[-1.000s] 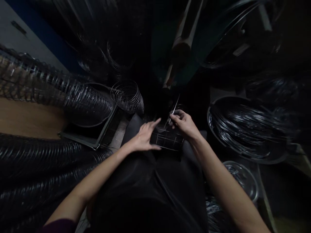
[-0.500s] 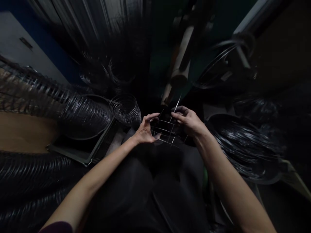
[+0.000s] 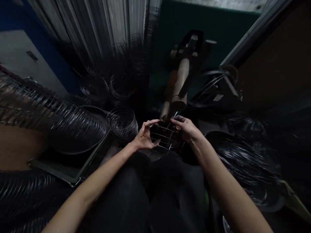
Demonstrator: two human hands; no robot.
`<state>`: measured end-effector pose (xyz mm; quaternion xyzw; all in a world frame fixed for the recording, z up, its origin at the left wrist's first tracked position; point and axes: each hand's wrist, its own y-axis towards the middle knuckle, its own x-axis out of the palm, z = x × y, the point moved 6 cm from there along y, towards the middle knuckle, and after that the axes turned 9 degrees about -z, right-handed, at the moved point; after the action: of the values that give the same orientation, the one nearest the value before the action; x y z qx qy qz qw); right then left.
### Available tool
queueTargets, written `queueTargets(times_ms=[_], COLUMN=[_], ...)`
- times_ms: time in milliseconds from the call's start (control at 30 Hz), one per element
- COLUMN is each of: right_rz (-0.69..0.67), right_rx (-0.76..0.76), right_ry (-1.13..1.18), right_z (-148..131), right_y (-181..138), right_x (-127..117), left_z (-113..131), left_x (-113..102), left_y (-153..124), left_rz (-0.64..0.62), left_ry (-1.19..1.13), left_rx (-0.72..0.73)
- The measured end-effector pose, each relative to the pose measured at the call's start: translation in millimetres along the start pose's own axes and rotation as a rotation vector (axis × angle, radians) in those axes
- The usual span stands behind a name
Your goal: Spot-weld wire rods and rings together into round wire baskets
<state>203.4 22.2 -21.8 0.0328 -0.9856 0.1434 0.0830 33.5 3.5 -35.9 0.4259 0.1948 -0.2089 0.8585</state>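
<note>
Now the left hand (image 3: 144, 136), splayed earlier, clasps a wire frame (image 3: 165, 137), seemingly steadying it; opposite, the right hand (image 3: 187, 127) pinches a rod (image 3: 175, 114).

My left forearm (image 3: 97, 184) bare and slim, lower left of frame; my right forearm (image 3: 224, 176) the same, lower right. Left hand (image 3: 144, 136) and right hand (image 3: 186, 128) bare. I wear near-black clothing (image 3: 143, 194), bottom centre: plain, folds lost in shadow.
</note>
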Motion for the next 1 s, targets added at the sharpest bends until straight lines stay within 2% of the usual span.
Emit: queueTargets(times_ms=[133, 333, 500, 1000], right_rz=[0.055, 0.009, 0.033, 0.047], right_rx=[-0.031, 0.009, 0.023, 0.062], right_ry=[0.030, 0.035, 0.100, 0.060], right_z=[-3.0, -5.1, -7.8, -0.5], right_y=[2.0, 4.7, 6.2, 20.7], right_x=[-0.2, 3.2, 1.8, -2.2], left_z=[-7.3, -11.2, -13.0, -22.1], left_x=[0.3, 1.5, -0.9, -3.7], left_y=[-1.7, 6.2, 11.0, 17.9], left_rz=[0.008, -0.046, -0.018, -0.003], left_ry=[-0.028, -0.021, -0.049, -0.127], left_rx=[-0.034, -0.044, -0.010, -0.041])
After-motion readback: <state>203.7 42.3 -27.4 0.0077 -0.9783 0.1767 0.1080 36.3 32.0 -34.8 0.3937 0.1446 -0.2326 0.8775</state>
